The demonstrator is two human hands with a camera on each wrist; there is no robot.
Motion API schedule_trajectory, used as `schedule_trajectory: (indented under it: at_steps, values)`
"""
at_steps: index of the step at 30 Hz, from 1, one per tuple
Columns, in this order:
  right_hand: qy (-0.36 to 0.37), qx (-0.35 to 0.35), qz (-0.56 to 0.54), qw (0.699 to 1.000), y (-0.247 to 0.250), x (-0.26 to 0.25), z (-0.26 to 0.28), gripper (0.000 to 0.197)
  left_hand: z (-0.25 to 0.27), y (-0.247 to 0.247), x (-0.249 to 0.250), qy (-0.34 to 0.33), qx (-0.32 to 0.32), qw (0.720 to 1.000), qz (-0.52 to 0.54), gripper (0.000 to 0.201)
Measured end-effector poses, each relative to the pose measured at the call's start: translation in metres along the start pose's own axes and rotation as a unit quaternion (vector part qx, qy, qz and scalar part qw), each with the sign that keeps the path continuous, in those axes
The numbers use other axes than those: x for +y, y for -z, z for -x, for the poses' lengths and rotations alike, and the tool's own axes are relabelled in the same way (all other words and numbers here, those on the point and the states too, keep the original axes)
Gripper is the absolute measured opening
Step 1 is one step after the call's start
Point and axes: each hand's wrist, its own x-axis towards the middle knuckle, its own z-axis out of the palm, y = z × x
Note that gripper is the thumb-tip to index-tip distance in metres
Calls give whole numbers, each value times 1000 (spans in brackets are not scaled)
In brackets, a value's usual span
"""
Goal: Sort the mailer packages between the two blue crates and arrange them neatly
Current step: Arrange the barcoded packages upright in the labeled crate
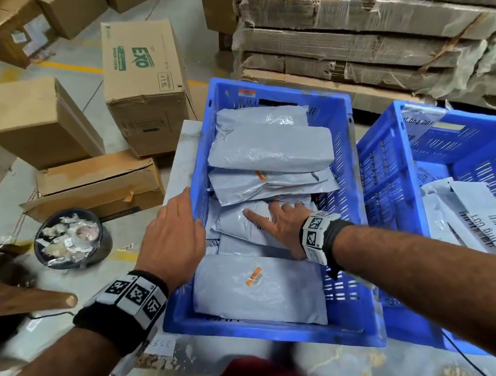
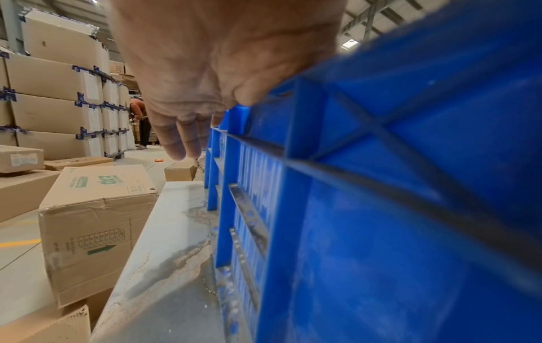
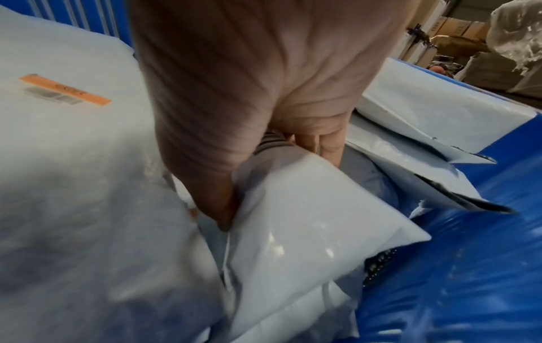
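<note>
Two blue crates stand side by side on a grey table. The left crate (image 1: 256, 338) (image 2: 381, 208) is packed with several grey mailer packages; one with an orange label (image 1: 255, 289) (image 3: 73, 162) lies nearest me. My right hand (image 1: 278, 225) (image 3: 249, 92) is inside this crate and grips a mailer (image 1: 239, 221) (image 3: 308, 220) in the middle, thumb tucked down one side, fingers curled over its far edge. My left hand (image 1: 169, 231) (image 2: 211, 58) rests on the crate's left rim with its fingers straight. The right crate (image 1: 468, 122) holds a few mailers (image 1: 476, 218) with barcodes.
The grey tabletop (image 1: 177, 153) (image 2: 176, 255) shows left of the crates. Cardboard boxes (image 1: 144, 84) stand on the floor to the left, beside a black bucket of scraps (image 1: 69, 238). Wrapped stacks of flat cardboard (image 1: 376, 23) rise behind the crates.
</note>
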Motion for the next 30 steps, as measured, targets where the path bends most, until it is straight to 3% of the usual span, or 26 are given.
schedule_trajectory:
  at_steps: [4, 8, 13, 19, 26, 30]
  values:
    - [39, 19, 18, 999, 10, 2, 4, 136, -1, 1, 0, 9, -6, 1000, 0, 65]
    - [80, 36, 20, 996, 28, 5, 22, 115, 0, 4, 2, 4, -6, 1000, -13, 62]
    - [80, 122, -88, 985, 43, 26, 62, 88, 4, 10, 6, 8, -7, 1000, -28, 64]
    - [64, 229, -150, 960, 31, 56, 106, 86, 5, 18, 8, 9, -26, 995, -96, 71]
    - [-7, 347, -236, 908, -6, 94, 172, 80, 14, 50, 38, -33, -48, 988, -145, 74]
    - [-80, 408, -305, 857, -42, 121, 213, 75, 10, 55, 92, -82, -10, 986, -147, 77]
